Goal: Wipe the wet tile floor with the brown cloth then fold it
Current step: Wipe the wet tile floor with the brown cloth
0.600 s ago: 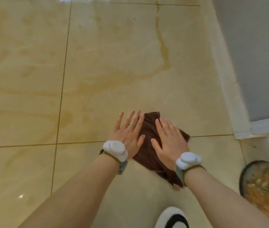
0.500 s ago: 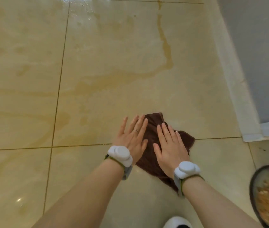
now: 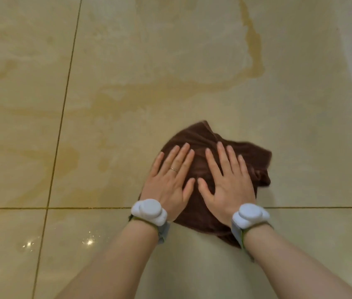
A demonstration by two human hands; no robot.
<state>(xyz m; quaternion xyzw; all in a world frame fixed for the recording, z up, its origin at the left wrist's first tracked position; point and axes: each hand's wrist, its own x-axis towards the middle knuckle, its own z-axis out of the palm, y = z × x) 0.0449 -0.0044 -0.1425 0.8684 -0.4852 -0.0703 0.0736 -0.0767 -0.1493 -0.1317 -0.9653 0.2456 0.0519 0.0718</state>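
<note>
Brown cloth (image 3: 201, 145) bunched on the tile floor (image 3: 127, 61), pushed forward across the grout line since half a second ago. We press left hand (image 3: 168, 182) and right hand (image 3: 227, 186) flat on it, fingers straight, gripping nothing. Wet streaks remain ahead; wiping continues, no folding yet.

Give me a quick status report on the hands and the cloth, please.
Left hand and right hand flat, pressing brown cloth. Cloth bunched, not folded. Wet streaks on tile floor ahead. Nothing in the way.
</note>
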